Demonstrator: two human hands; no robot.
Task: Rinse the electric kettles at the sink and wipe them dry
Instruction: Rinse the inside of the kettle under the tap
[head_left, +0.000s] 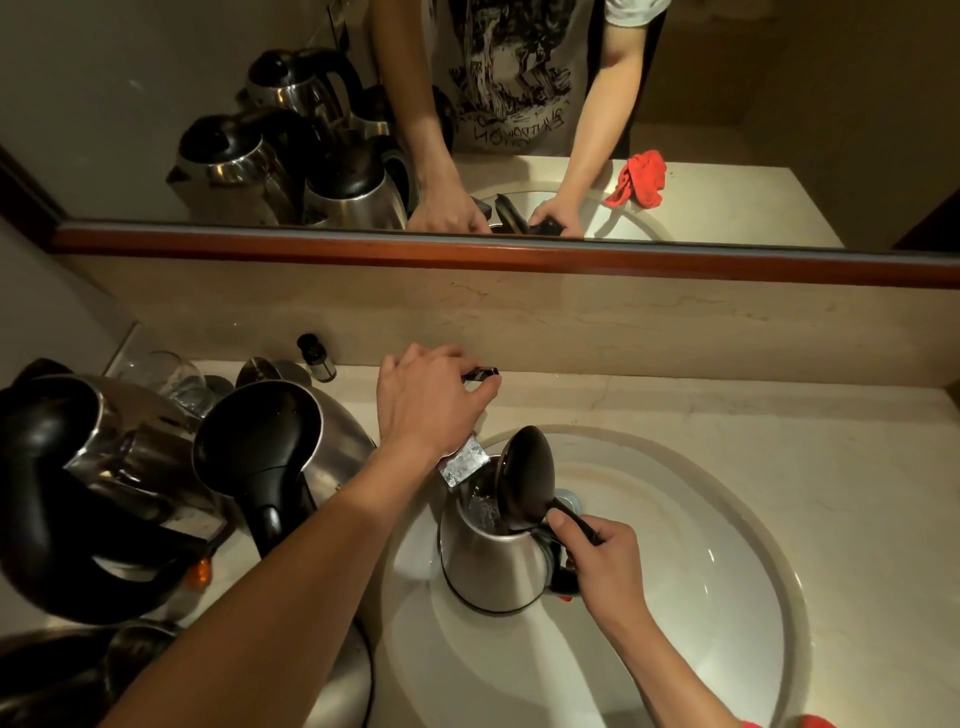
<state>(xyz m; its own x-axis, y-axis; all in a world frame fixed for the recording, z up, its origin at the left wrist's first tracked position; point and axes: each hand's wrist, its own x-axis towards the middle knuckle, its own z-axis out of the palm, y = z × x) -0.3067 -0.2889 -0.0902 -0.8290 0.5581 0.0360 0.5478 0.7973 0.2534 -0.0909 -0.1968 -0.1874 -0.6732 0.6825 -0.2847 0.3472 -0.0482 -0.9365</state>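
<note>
Right hand (605, 564) wraps its fingers round the black handle of a stainless electric kettle (493, 566), a closed grip with the thumb lying along the handle top near the lid hinge. This kettle stands upright in the white sink basin (727, 597), low and centre in the frame, its black lid (524, 478) swung open and standing up. Water shows inside the open mouth, glinting under the chrome faucet spout (462, 462) that reaches over the kettle's rim. Left hand (428, 400), upper centre, grips the faucet lever (480, 375) with curled fingers, the dark tip of the lever poking out past the knuckles.

Behind the kettle, the drain (569, 501) sits partly hidden at the basin's bottom. Pale marble surface (779, 415) rings the basin.

On the left of the frame, more steel kettles crowd the surface: one with a closed black lid (275, 441) just beside the left forearm, and a larger one (93, 483) at the far left edge, tilted toward the camera by the wide lens. Further back, clear drinking glasses (176, 376) and a small dark-capped bottle (314, 358) stand against the backsplash.

Across the upper frame a wood-framed mirror (519, 254) reflects the kettles, both arms, and a red cloth (641, 179) lying on the surface. A bit of red also shows at the bottom right edge.
</note>
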